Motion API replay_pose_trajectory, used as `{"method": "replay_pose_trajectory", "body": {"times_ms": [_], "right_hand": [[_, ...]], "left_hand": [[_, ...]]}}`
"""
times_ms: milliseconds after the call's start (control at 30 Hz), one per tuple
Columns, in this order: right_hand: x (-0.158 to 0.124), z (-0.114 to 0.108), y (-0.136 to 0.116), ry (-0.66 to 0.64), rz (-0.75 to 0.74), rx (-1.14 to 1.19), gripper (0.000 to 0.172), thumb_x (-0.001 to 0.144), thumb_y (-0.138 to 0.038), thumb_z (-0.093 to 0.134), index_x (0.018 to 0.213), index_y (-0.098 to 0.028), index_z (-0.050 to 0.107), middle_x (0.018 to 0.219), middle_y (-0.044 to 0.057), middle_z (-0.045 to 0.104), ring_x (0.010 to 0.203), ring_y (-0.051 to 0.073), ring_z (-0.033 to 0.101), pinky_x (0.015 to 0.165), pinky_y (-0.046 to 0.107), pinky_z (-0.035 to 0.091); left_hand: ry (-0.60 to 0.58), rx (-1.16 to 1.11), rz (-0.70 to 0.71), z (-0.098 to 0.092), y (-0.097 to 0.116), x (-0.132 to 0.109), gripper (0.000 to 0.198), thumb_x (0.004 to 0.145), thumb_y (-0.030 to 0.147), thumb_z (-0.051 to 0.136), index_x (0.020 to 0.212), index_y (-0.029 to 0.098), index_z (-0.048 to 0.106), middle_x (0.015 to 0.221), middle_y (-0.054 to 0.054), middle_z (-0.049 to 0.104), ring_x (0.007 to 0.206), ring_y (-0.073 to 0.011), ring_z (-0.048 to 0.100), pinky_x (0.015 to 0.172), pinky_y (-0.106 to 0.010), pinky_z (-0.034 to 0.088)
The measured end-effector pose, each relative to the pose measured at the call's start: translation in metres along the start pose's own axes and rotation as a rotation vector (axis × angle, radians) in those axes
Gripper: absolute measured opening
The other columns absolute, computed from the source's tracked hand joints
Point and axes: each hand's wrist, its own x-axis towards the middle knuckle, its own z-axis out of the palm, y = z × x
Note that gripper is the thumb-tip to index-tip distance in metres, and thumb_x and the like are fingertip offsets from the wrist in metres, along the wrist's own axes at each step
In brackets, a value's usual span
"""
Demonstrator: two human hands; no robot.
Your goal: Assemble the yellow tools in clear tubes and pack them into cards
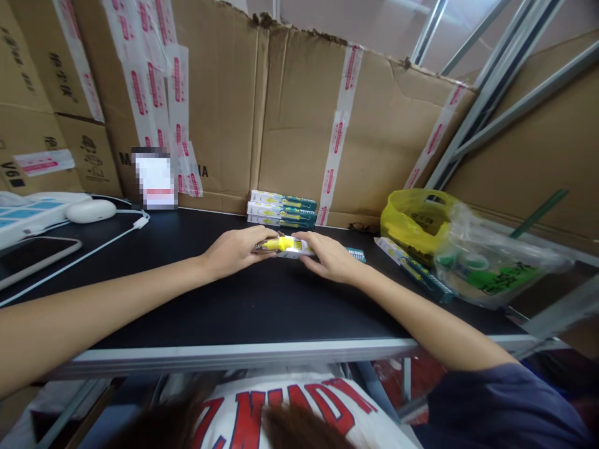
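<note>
My left hand is closed around a yellow-handled tool, with its fingers at the left end of a narrow white and green cardboard box. What kind of tool it is stays unclear, as the fingers cover part of it. Around the box's right part my right hand is closed, thumb in front and fingers on top. The green end of a box shows past that hand. Just behind the hands, several similar boxes lie stacked, printed with a yellow tool.
At the right lie another narrow box, a yellow plastic bag and a clear bag. A phone, a white power strip and a cable occupy the left. Tall cardboard walls off the black table.
</note>
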Motion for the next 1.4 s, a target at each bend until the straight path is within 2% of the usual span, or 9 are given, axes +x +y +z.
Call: {"method": "replay_pose_trajectory", "body": {"times_ms": [200, 300, 367, 467, 700, 833, 967, 1200, 1400], "right_hand": [[0.002, -0.004, -0.009, 0.025, 0.010, 0.028, 0.049, 0.090, -0.027, 0.046, 0.138, -0.019, 0.035, 0.129, 0.013, 0.059, 0.111, 0.023, 0.060, 0.090, 0.038, 0.048], [0.006, -0.006, -0.018, 0.020, 0.057, 0.016, 0.049, 0.092, -0.043, 0.048, 0.134, -0.020, 0.039, 0.124, 0.013, 0.062, 0.107, 0.024, 0.062, 0.084, 0.035, 0.049], [0.008, -0.005, -0.024, 0.035, 0.144, 0.000, 0.057, 0.087, -0.056, 0.052, 0.131, -0.021, 0.041, 0.118, 0.012, 0.065, 0.101, 0.025, 0.065, 0.077, 0.033, 0.049], [0.011, -0.002, -0.028, 0.057, 0.218, -0.014, 0.061, 0.084, -0.062, 0.054, 0.129, -0.023, 0.043, 0.115, 0.010, 0.068, 0.095, 0.025, 0.067, 0.071, 0.030, 0.047], [0.007, -0.003, -0.017, 0.072, 0.182, -0.092, 0.040, 0.089, -0.054, 0.052, 0.116, -0.024, 0.053, 0.106, 0.006, 0.069, 0.089, 0.021, 0.066, 0.065, 0.026, 0.042], [0.003, -0.008, -0.009, 0.100, 0.155, -0.162, 0.041, 0.090, -0.051, 0.053, 0.119, -0.023, 0.053, 0.105, 0.006, 0.069, 0.090, 0.020, 0.066, 0.067, 0.026, 0.042], [0.003, -0.007, -0.011, 0.097, 0.081, -0.266, 0.044, 0.092, -0.055, 0.047, 0.119, -0.021, 0.056, 0.096, 0.007, 0.068, 0.080, 0.019, 0.064, 0.063, 0.027, 0.040], [0.007, -0.005, -0.026, 0.033, -0.028, -0.406, 0.045, 0.095, -0.053, 0.041, 0.119, -0.019, 0.058, 0.086, 0.006, 0.065, 0.072, 0.018, 0.059, 0.059, 0.029, 0.034], [0.007, -0.007, -0.030, 0.004, -0.086, -0.501, 0.040, 0.096, -0.048, 0.041, 0.117, -0.018, 0.057, 0.087, 0.006, 0.063, 0.071, 0.017, 0.056, 0.059, 0.030, 0.031]], "left_hand": [[-0.036, -0.146, -0.083, -0.001, 0.006, 0.003, 0.050, 0.085, 0.054, 0.056, 0.122, 0.022, 0.051, 0.103, -0.003, 0.068, 0.084, -0.0182, 0.065, 0.074, -0.028, 0.047], [-0.032, -0.175, -0.085, 0.000, 0.012, 0.004, 0.045, 0.085, 0.053, 0.056, 0.117, 0.021, 0.053, 0.105, -0.004, 0.068, 0.088, -0.0195, 0.064, 0.076, -0.029, 0.047], [-0.021, -0.158, -0.081, 0.003, 0.015, 0.004, 0.039, 0.087, 0.052, 0.054, 0.111, 0.020, 0.056, 0.102, -0.005, 0.068, 0.087, -0.0199, 0.064, 0.075, -0.030, 0.047], [-0.037, -0.140, -0.067, 0.007, 0.016, 0.004, 0.033, 0.089, 0.048, 0.052, 0.103, 0.019, 0.058, 0.094, -0.005, 0.068, 0.082, -0.0188, 0.063, 0.073, -0.030, 0.046], [-0.060, -0.037, -0.093, -0.001, 0.013, 0.004, 0.036, 0.089, 0.051, 0.051, 0.108, 0.021, 0.058, 0.102, -0.005, 0.068, 0.087, -0.0199, 0.064, 0.073, -0.029, 0.047], [-0.125, 0.154, -0.119, -0.004, 0.006, 0.003, 0.034, 0.090, 0.046, 0.051, 0.112, 0.021, 0.058, 0.111, -0.007, 0.068, 0.096, -0.0228, 0.066, 0.076, -0.030, 0.048], [-0.214, 0.267, -0.103, 0.002, 0.002, 0.000, 0.029, 0.092, 0.041, 0.050, 0.111, 0.020, 0.059, 0.105, -0.006, 0.068, 0.093, -0.0224, 0.067, 0.073, -0.029, 0.050], [-0.283, 0.474, -0.083, 0.005, 0.018, 0.000, 0.035, 0.091, 0.023, 0.048, 0.126, 0.017, 0.049, 0.106, -0.010, 0.067, 0.080, -0.0231, 0.069, 0.063, -0.030, 0.050], [-0.323, 0.325, -0.118, 0.000, 0.027, 0.001, 0.047, 0.089, 0.030, 0.052, 0.132, 0.017, 0.039, 0.110, -0.012, 0.069, 0.091, -0.0278, 0.070, 0.069, -0.033, 0.052]]}}
